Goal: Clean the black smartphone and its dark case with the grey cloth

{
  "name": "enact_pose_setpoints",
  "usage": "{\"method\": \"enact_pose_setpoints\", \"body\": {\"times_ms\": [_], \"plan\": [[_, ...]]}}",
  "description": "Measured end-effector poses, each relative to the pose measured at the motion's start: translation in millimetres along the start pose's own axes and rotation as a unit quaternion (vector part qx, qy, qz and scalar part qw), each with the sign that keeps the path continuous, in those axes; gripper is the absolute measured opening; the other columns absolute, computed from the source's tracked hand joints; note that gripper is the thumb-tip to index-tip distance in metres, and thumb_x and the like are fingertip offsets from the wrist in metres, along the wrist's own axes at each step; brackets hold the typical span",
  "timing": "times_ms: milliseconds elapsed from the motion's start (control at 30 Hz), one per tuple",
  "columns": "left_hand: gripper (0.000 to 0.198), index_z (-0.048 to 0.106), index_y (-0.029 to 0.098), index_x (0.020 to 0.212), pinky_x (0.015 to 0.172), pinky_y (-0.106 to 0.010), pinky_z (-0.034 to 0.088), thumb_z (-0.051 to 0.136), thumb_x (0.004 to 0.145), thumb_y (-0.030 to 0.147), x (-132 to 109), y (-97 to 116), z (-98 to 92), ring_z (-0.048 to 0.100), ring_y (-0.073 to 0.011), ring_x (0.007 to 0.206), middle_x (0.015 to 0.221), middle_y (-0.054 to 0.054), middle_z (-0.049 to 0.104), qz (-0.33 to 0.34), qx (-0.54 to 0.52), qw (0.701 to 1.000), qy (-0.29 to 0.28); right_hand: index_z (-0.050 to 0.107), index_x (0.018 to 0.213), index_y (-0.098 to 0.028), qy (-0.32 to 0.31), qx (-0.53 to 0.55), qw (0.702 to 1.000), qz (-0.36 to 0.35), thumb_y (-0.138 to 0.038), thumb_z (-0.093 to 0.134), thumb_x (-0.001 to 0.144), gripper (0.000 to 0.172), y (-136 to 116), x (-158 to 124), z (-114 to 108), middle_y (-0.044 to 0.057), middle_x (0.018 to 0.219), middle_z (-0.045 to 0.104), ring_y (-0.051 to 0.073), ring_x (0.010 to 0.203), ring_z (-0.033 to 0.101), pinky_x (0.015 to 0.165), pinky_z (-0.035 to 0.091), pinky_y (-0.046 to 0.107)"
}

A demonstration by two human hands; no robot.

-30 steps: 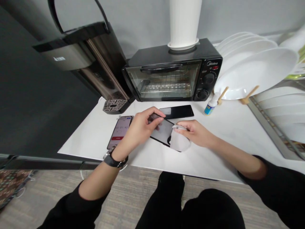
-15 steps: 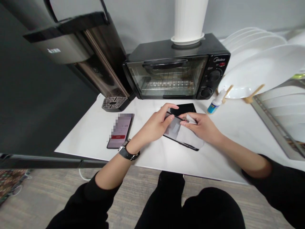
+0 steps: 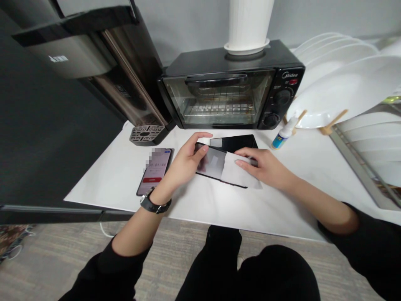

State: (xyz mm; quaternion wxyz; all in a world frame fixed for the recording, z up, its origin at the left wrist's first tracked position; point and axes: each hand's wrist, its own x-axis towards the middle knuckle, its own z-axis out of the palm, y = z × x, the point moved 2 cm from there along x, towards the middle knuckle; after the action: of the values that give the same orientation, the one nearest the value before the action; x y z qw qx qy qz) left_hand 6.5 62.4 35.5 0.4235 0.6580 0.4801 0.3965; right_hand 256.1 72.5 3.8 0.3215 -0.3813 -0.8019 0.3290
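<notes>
My left hand [image 3: 185, 161] is closed around the left end of a dark-rimmed phone [image 3: 212, 162], its thumb on the shiny grey face. The phone is tilted just above the counter. My right hand [image 3: 265, 165] pinches a white tissue [image 3: 232, 169], which covers the phone's right end. Whether the right fingers also grip the phone beneath the tissue is hidden. Behind it lies a flat black phone-like slab [image 3: 234, 143], partly covered by the held phone. Another phone [image 3: 156, 169] with a lit timer screen rests left of my left hand.
A small spray bottle [image 3: 281, 139] stands to the right on the white counter [image 3: 194, 200]. Behind are a toaster oven [image 3: 219, 98] bearing a white pot [image 3: 249, 27], and a drinks dispenser [image 3: 134, 96] at left. White plates [image 3: 347, 90] stand in a rack at right.
My left hand has shifted left along with the phone, uncovering more of the black slab behind. The right hand stays nearly in place, with the tissue now over the phone's right end.
</notes>
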Motion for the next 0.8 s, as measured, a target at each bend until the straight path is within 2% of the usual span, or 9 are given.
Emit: {"method": "enact_pose_setpoints", "body": {"times_ms": [67,167,300,433,500,567,633,700,800], "plan": [[0.038,0.055,0.021,0.139,0.051,-0.022,0.046,0.059,0.103,0.034,-2,4,0.2,0.052,-0.0117,0.053,0.066,0.006,0.055,0.015,0.011,1.0,0.004,0.053,0.069,-0.022,-0.058,0.027,0.997,0.034,-0.053,0.063,0.099,0.045,5,0,3,-0.004,0.063,0.048,0.012,0.058,0.044,0.054,0.034,0.028],[0.036,0.056,0.023,0.139,0.052,-0.023,0.044,0.056,0.105,0.035,-5,8,4.7,0.049,-0.0117,0.054,0.066,0.006,0.049,0.023,0.021,0.999,-0.017,0.033,0.059,-0.022,-0.075,0.056,0.994,0.055,-0.062,0.064,0.096,0.062,9,-1,4,-0.007,0.058,0.026,0.009,0.053,0.026,0.049,0.019,0.028],[0.033,0.056,0.024,0.139,0.059,-0.026,0.045,0.049,0.108,0.033,-11,6,20.8,0.051,-0.0129,0.061,0.073,0.005,0.051,0.03,0.064,0.996,-0.053,0.035,0.059,-0.022,-0.07,0.093,0.991,0.065,-0.064,0.064,0.096,0.062,9,-3,9,-0.007,0.06,0.025,0.009,0.057,0.024,0.05,0.017,0.029],[0.031,0.057,0.022,0.136,0.084,-0.031,0.05,0.047,0.107,0.025,-15,2,46.7,0.063,-0.0178,0.092,0.097,-0.002,0.065,0.074,0.058,0.99,-0.108,0.043,0.065,-0.022,-0.1,0.141,0.983,0.061,-0.065,0.065,0.094,0.056,7,-3,16,-0.007,0.066,0.029,0.009,0.06,0.028,0.052,0.022,0.027],[0.033,0.058,0.022,0.137,0.079,-0.029,0.049,0.048,0.106,0.023,-15,4,49.8,0.062,-0.0173,0.087,0.088,0.0,0.063,0.066,0.048,0.99,-0.111,0.042,0.066,-0.022,-0.109,0.158,0.98,0.059,-0.065,0.066,0.094,0.056,5,-3,16,-0.007,0.067,0.028,0.009,0.061,0.028,0.053,0.023,0.027],[0.031,0.062,0.024,0.134,0.067,-0.027,0.046,0.052,0.105,0.025,-16,9,38.9,0.057,-0.0142,0.071,0.078,0.003,0.058,0.055,0.049,0.995,-0.074,0.038,0.065,-0.023,-0.105,0.167,0.978,0.06,-0.063,0.066,0.095,0.057,2,-3,14,-0.007,0.066,0.026,0.009,0.059,0.026,0.052,0.021,0.027],[0.029,0.064,0.024,0.132,0.055,-0.024,0.041,0.056,0.105,0.033,-19,14,16.8,0.051,-0.0119,0.057,0.07,0.005,0.054,0.03,0.037,0.999,-0.011,0.036,0.064,-0.023,-0.1,0.173,0.978,0.061,-0.061,0.066,0.096,0.058,0,-3,11,-0.007,0.065,0.023,0.009,0.058,0.024,0.051,0.019,0.028],[0.031,0.065,0.022,0.13,0.055,-0.023,0.043,0.06,0.104,0.039,-26,17,-6.4,0.053,-0.0117,0.056,0.066,0.005,0.059,0.013,0.047,0.998,0.03,0.039,0.063,-0.022,-0.098,0.179,0.977,0.059,-0.059,0.067,0.096,0.057,-3,-3,10,-0.007,0.063,0.025,0.009,0.057,0.025,0.051,0.018,0.028],[0.032,0.067,0.021,0.125,0.056,-0.022,0.045,0.06,0.103,0.043,-40,10,-26.4,0.057,-0.0109,0.055,0.065,0.005,0.062,-0.037,0.068,0.997,0.024,0.052,0.062,-0.021,-0.072,0.196,0.977,0.054,-0.059,0.069,0.094,0.053,-3,-2,10,-0.006,0.06,0.036,0.01,0.056,0.033,0.051,0.024,0.028]]}}
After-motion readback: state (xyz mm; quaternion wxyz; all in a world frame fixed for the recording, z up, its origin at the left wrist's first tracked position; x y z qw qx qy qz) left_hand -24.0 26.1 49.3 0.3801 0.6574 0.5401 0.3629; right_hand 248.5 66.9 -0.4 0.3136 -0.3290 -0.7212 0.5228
